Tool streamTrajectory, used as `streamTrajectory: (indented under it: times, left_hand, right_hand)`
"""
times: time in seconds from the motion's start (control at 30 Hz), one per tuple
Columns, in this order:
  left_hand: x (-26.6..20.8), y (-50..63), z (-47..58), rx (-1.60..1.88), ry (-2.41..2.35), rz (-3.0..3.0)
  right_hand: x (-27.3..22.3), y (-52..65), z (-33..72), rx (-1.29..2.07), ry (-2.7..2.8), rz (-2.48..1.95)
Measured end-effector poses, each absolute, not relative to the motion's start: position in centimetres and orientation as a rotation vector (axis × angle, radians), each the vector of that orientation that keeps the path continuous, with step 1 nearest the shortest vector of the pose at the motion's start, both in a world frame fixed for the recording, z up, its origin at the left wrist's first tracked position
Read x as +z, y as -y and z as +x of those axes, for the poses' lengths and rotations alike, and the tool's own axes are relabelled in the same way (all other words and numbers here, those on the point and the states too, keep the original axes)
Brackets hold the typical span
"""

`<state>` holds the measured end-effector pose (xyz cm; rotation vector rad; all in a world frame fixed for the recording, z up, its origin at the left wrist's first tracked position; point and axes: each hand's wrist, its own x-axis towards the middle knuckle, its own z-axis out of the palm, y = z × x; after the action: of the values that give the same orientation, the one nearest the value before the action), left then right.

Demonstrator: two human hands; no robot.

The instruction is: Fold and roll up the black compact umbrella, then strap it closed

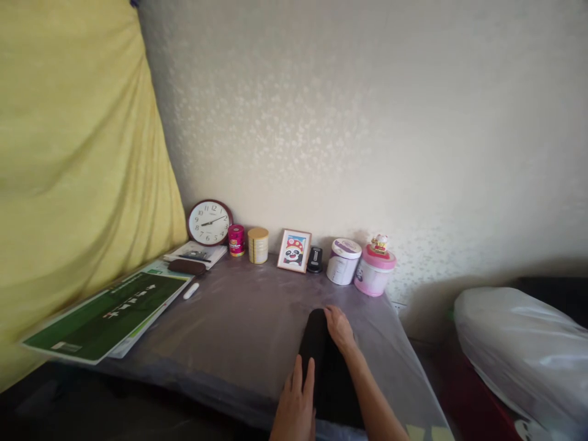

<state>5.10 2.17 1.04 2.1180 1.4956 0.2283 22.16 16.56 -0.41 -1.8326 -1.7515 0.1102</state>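
A long, dark piece of black cloth (pixel 337 380), apparently folded, lies on the table near its front right part; its exact kind does not show. My left hand (pixel 296 392) rests at its lower left edge, fingers apart and stretched forward over the fabric. Farther up, my right hand (pixel 339 327) is at the far right edge of the cloth, fingers closed on it. My right forearm covers part of the cloth's right side, and its near end drops toward the front edge.
Along the wall stand a clock (pixel 210 223), a pink tin (pixel 236 241), a yellow-lidded can (pixel 258 246), a panda picture frame (pixel 294 250), and two tubs (pixel 343 262), one topped by a cat figurine (pixel 380 244). Green boards (pixel 110 312) lie left, near a brown case (pixel 186 267).
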Motion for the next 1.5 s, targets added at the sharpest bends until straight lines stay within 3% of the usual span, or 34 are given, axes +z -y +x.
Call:
streamTrajectory:
  times: [0.17, 0.43, 0.73, 1.1, 1.5]
  left_hand:
    - [1.0, -1.5, 5.0, 0.26, -1.528, 2.174]
    - [0.4, -1.4, 4.8, 0.368, -1.519, 2.16]
    - [-1.2, -1.8, 4.4, 0.455, -1.455, 2.085]
    - [-0.1, -1.5, 4.9, 0.365, -1.524, 2.062]
    - [0.1, -1.7, 4.8, 0.38, -1.525, 2.135]
  right_hand:
    - [0.0, -11.6, 26.5, 0.071, 1.513, -1.975]
    - [-0.3, -5.9, 26.3, 0.358, 1.451, -1.958]
    - [0.1, -6.6, 24.5, 0.333, 1.48, -1.945]
    - [1.9, -9.4, 19.2, 0.547, 1.435, -1.706]
    - [2.1, -10.4, 16.4, 0.489, 1.632, -1.857]
